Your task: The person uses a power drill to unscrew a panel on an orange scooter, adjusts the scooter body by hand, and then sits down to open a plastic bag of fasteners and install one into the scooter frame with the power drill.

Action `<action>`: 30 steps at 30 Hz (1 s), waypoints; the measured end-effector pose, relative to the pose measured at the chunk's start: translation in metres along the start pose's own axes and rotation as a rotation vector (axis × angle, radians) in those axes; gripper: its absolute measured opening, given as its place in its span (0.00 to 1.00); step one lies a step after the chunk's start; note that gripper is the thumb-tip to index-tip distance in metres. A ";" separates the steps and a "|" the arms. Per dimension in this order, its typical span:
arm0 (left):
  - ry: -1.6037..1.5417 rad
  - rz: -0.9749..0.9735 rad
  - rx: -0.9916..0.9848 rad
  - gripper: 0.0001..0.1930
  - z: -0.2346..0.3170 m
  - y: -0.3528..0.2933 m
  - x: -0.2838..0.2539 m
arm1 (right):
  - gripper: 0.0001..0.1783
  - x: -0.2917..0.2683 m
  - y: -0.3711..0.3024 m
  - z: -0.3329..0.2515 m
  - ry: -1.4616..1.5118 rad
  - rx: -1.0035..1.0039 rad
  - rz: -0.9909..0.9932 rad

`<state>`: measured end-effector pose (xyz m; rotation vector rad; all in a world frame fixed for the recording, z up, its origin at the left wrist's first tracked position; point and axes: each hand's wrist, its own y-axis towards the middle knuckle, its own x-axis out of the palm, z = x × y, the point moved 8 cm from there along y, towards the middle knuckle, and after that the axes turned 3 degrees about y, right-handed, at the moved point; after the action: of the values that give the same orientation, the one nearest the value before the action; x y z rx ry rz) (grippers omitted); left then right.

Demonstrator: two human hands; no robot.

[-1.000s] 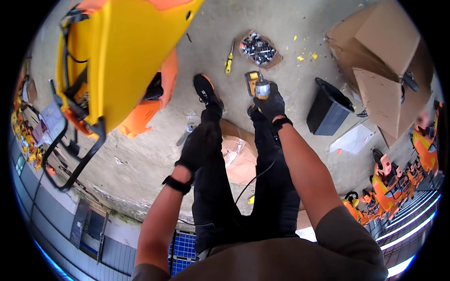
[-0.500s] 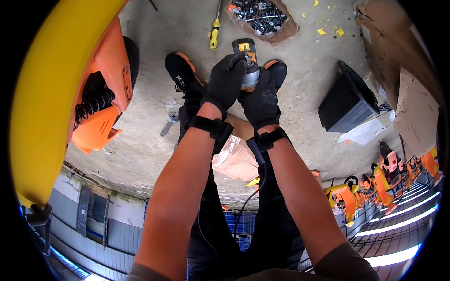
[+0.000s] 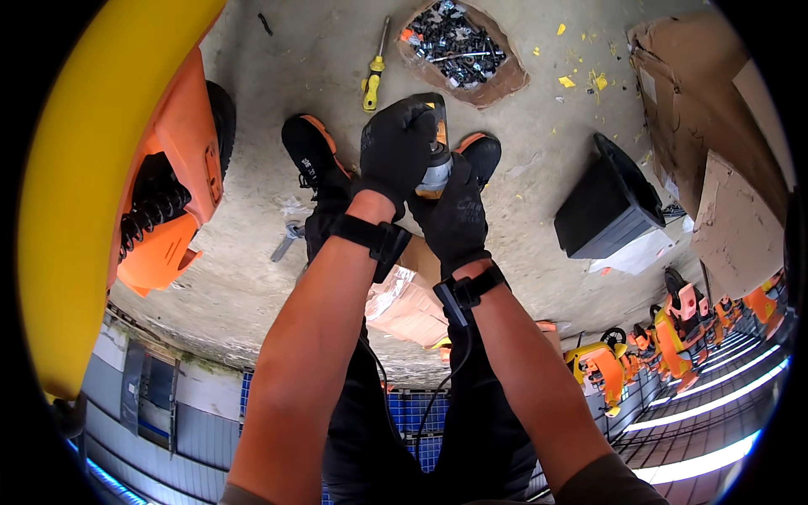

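Right hand point(image 3: 452, 210) wraps the cordless driver point(image 3: 435, 178), which sits between both hands; left hand point(image 3: 396, 150) curls over its front, fingertips hidden, so any pinch I can't tell; most of it is covered; beyond lies a yellow-handled screwdriver point(image 3: 372, 88).

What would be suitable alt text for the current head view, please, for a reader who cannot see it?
A person's gloved right hand grips a silver-and-yellow power tool, the gloved left hand also at it, above a grey floor. Ahead lie a yellow-handled screwdriver and a brown container of small parts; a black bin is to the right.
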<state>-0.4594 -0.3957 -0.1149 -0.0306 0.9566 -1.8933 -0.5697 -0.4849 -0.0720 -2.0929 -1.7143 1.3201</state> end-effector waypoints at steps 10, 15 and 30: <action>-0.729 -0.054 -0.172 0.12 0.046 0.044 -0.033 | 0.43 -0.007 0.007 0.001 0.060 -0.023 -0.133; -0.531 -0.065 -0.284 0.10 0.017 0.027 -0.023 | 0.29 -0.048 0.034 -0.003 0.150 -0.133 -0.120; -0.044 -0.142 -0.077 0.15 0.004 0.044 0.012 | 0.12 -0.074 0.132 0.031 0.024 -0.201 0.007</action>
<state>-0.4315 -0.4170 -0.1441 -0.1896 1.0193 -1.9756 -0.4916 -0.6056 -0.1292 -2.2101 -1.9029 1.1630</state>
